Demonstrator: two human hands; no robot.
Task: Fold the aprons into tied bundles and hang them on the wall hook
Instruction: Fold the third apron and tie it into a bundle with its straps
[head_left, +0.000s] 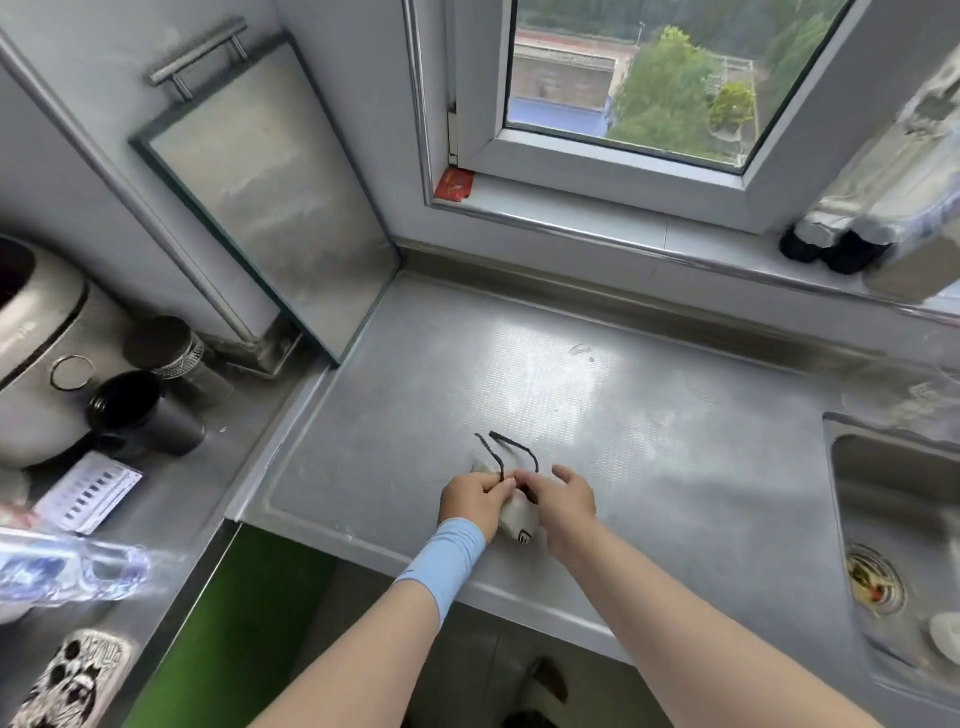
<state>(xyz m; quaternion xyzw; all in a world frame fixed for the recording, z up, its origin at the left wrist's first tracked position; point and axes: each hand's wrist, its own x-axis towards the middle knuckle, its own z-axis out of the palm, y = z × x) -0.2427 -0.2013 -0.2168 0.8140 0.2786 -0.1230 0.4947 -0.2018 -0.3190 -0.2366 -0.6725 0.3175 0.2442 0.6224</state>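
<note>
A small rolled bundle of pale grey apron cloth (514, 525) lies on the steel counter (649, 426) near its front edge. Two thin black strings (511, 449) rise from the bundle and curl away toward the window. My left hand (470, 499), with a light blue wristband, pinches a string at the top of the bundle. My right hand (563, 499) sits on the bundle's right side, its thumb and forefinger closed on the string at the knot and its other fingers spread. Most of the bundle is hidden under both hands. No wall hook is in view.
A sink (898, 545) with a drain is at the right. A glass-framed board (265, 192) leans in the left corner. A rice cooker (36, 338), dark cups (140, 410) and a jar stand on the left counter. Bottles (841, 244) rest on the windowsill.
</note>
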